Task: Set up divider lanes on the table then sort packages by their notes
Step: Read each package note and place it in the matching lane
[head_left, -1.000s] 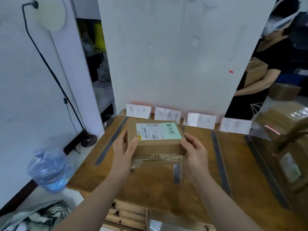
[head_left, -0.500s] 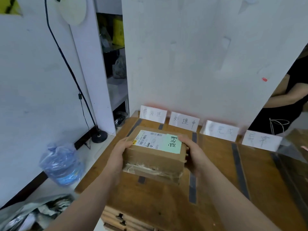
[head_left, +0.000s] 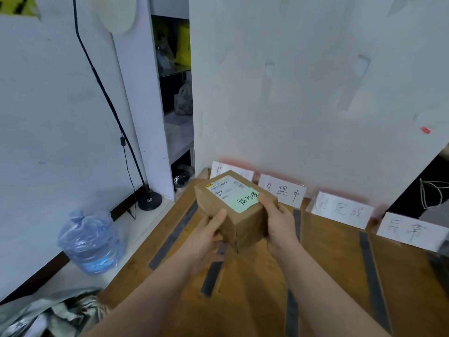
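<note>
A brown cardboard package (head_left: 227,212) with a white shipping label and a green handwritten note (head_left: 245,199) is held above the far left of the wooden table (head_left: 328,263). My left hand (head_left: 206,235) grips its near left side, thumb up on the box. My right hand (head_left: 279,220) grips its right end, one fingertip on the note. Grey tape strips (head_left: 368,266) mark lanes on the tabletop. Paper lane signs (head_left: 281,192) stand along the back edge; the package partly hides the leftmost sign (head_left: 218,169).
A white wall board stands right behind the signs. Left of the table, on the floor, are a blue water jug (head_left: 91,242), a lamp stand base (head_left: 150,201) with its cable, and crumpled grey wrapping (head_left: 48,314). A shelf opening lies behind the table's left corner.
The package has moved left and away toward the leftmost sign and turned clockwise, still held in both hands. The view has swung left, so the person at the right has left the frame.
</note>
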The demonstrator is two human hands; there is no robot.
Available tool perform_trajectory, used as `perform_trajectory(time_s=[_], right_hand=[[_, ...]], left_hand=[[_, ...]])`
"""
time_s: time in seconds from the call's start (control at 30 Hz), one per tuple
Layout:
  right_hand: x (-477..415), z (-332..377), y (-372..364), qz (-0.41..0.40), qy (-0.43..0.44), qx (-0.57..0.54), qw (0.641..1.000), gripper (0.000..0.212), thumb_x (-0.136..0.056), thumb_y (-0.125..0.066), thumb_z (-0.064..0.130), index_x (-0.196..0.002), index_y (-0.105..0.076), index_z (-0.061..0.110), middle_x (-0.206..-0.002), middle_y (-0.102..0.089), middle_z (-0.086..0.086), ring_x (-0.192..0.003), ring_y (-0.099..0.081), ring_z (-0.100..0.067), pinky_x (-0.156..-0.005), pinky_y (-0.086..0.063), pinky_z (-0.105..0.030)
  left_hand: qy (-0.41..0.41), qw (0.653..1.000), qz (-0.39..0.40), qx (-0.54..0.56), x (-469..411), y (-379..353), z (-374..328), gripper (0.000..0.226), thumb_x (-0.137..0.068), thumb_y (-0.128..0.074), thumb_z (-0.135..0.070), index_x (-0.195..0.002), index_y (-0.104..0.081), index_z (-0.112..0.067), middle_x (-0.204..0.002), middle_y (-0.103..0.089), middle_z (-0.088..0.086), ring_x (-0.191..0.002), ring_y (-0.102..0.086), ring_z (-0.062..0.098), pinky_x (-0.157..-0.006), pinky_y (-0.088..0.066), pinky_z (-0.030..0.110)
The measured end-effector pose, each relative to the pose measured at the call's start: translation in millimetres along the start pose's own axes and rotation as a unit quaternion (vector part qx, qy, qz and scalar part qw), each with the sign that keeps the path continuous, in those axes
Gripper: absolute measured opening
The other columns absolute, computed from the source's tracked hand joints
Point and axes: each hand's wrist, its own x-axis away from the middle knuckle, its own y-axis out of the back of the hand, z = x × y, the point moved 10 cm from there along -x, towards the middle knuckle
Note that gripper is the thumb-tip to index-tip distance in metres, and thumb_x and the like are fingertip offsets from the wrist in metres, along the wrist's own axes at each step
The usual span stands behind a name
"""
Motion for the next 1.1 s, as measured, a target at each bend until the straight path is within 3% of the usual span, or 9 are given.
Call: perform_trajectory(time_s=[0.1, 0.2, 0.33, 0.5, 0.63, 0.7, 0.83, 1.0, 1.1], right_hand=[[-13, -7, -16, -0.011, 0.014, 0.038, 0.999, 0.042, -0.086, -0.066, 0.044, -0.120, -0.050, 0.024, -0.110, -0.062, 0.003, -0.099, -0.058, -0.012, -0.081, -0.052, -0.031], [-28, -14, -33, -0.024, 0.031, 0.098, 0.994, 0.034, -0.090, -0.059, 0.049, -0.113, -0.049, 0.025, -0.104, -0.058, 0.007, -0.090, -0.054, -0.006, -0.064, -0.042, -0.022], [-50, -26, -57, -0.060, 0.021, 0.137, 0.989, 0.036, -0.091, -0.056, 0.049, -0.112, -0.052, 0.020, -0.106, -0.061, 0.001, -0.090, -0.055, -0.010, -0.066, -0.043, -0.024], [-76, -46, -87, -0.085, -0.006, 0.136, 0.987, 0.035, -0.096, -0.054, 0.038, -0.125, -0.050, 0.020, -0.115, -0.061, 0.001, -0.099, -0.056, -0.011, -0.071, -0.047, -0.022], [-96, -64, -99, -0.098, -0.019, 0.155, 0.983, 0.033, -0.097, -0.054, 0.036, -0.127, -0.052, 0.022, -0.113, -0.062, 0.005, -0.103, -0.058, -0.012, -0.086, -0.053, -0.029], [-105, -71, -101, -0.103, -0.029, 0.167, 0.980, 0.034, -0.097, -0.054, 0.034, -0.128, -0.052, 0.022, -0.117, -0.062, 0.004, -0.106, -0.056, -0.013, -0.091, -0.052, -0.032], [-127, -85, -100, -0.104, -0.039, 0.185, 0.976, 0.040, -0.097, -0.055, 0.031, -0.135, -0.049, 0.023, -0.123, -0.060, 0.005, -0.110, -0.054, -0.013, -0.089, -0.051, -0.030], [-151, -97, -97, -0.094, -0.053, 0.185, 0.977, 0.039, -0.097, -0.055, 0.028, -0.136, -0.049, 0.024, -0.110, -0.060, 0.011, -0.104, -0.055, -0.009, -0.073, -0.048, -0.019], [-162, -105, -93, -0.095, -0.060, 0.195, 0.974, 0.039, -0.097, -0.054, 0.028, -0.136, -0.049, 0.026, -0.114, -0.060, 0.010, -0.111, -0.055, -0.013, -0.084, -0.050, -0.027]], left_hand=[[-0.052, 0.998, 0.001, -0.033, -23, 13, -22, 0.064, -0.090, -0.053, -0.054, -0.148, -0.034, -0.032, -0.135, -0.056, 0.002, -0.109, -0.063, 0.026, -0.073, -0.060, 0.035], [-0.057, 0.996, -0.018, -0.068, -52, 42, -44, 0.051, -0.094, -0.048, -0.054, -0.141, -0.047, -0.031, -0.120, -0.065, -0.001, -0.107, -0.064, 0.023, -0.089, -0.056, 0.044], [-0.001, 0.997, 0.007, -0.070, -91, 67, -57, 0.042, -0.093, -0.053, -0.050, -0.129, -0.055, -0.029, -0.114, -0.067, 0.003, -0.109, -0.060, 0.024, -0.094, -0.052, 0.045], [0.004, 0.990, 0.041, -0.135, -143, 92, -73, 0.022, -0.099, -0.047, -0.040, -0.106, -0.063, -0.026, -0.095, -0.072, -0.002, -0.094, -0.064, 0.019, -0.078, -0.053, 0.034], [0.006, 0.973, 0.067, -0.219, -185, 107, -70, 0.033, -0.097, -0.047, -0.046, -0.119, -0.062, -0.025, -0.109, -0.071, -0.001, -0.104, -0.065, 0.021, -0.092, -0.056, 0.044], [0.011, 0.970, 0.069, -0.232, -204, 113, -64, 0.033, -0.098, -0.046, -0.045, -0.125, -0.058, -0.030, -0.112, -0.070, -0.004, -0.107, -0.064, 0.020, -0.091, -0.056, 0.047], [0.027, 0.970, 0.072, -0.229, -229, 120, -50, 0.033, -0.102, -0.044, -0.037, -0.134, -0.049, -0.034, -0.123, -0.064, -0.004, -0.111, -0.060, 0.019, -0.093, -0.055, 0.045], [0.030, 0.968, 0.054, -0.244, -251, 121, -41, 0.043, -0.103, -0.042, -0.032, -0.146, -0.038, -0.032, -0.129, -0.058, -0.004, -0.116, -0.056, 0.018, -0.099, -0.051, 0.045], [0.034, 0.965, 0.044, -0.256, -267, 124, -35, 0.045, -0.103, -0.042, -0.031, -0.148, -0.035, -0.031, -0.130, -0.058, -0.005, -0.116, -0.056, 0.018, -0.099, -0.051, 0.045]])
